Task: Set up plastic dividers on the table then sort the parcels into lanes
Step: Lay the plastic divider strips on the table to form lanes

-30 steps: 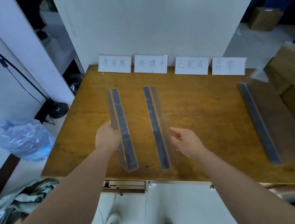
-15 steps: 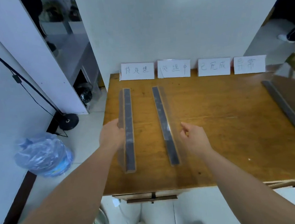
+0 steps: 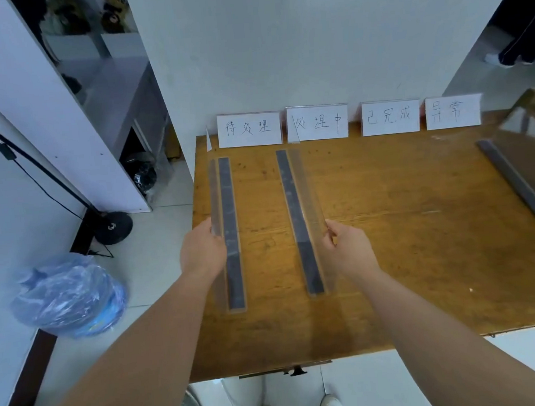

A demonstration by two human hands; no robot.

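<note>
So, on the table [image 3: 393, 256], nearest its front edge, the left hand [image 3: 202, 252] has its fingers curled round the clear upright wall of the left divider [image 3: 227, 206], which lies lengthwise along the table's left edge. The right hand [image 3: 348, 250] pinches the clear wall of the second divider [image 3: 293, 200], which lies lengthwise a bit left of the table's middle. Further back, a third divider [image 3: 517, 187] lies slanted at the table's right edge, and four handwritten label cards [image 3: 248, 129] stand in a row along its far edge.
</note>
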